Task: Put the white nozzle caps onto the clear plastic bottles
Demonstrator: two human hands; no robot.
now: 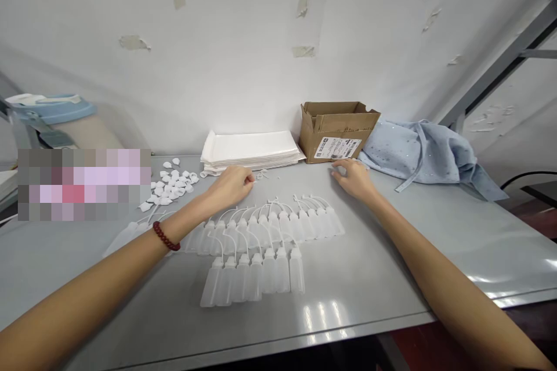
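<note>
Bare forearms reach in from the lower corners, both cut off by the frame: the left forearm (100, 287), with a dark red bead bracelet (165, 236) at its wrist, and the right forearm (439, 272). Beneath and between them, translucent bottles lie flat on the grey bench (369, 295) in two rows. Seven make up the front row (256, 278); the back row (307, 226) is longer, but the left wrist covers part of it, and more bottle bodies show blurrily beyond that forearm. Their long axes run roughly from the near edge toward the wall (243, 69), necks away and bases toward the camera, the right-end ones of the back row slanting rightward at the base. Thin tubes curve from the necks; front-row tubes overlap the back-row bodies, so single ends are hard to trace.

Left hand (251, 178) has thumb and fingertips drawn together beside some tiny white bits (263, 175); whether it pinches anything cannot be told. Right hand (334, 168) is loosely bent, thumb apart from forefinger, near the cardboard box (311, 142); contact is unclear. White caps (172, 188) lie heaped beside a pixelated patch.
</note>
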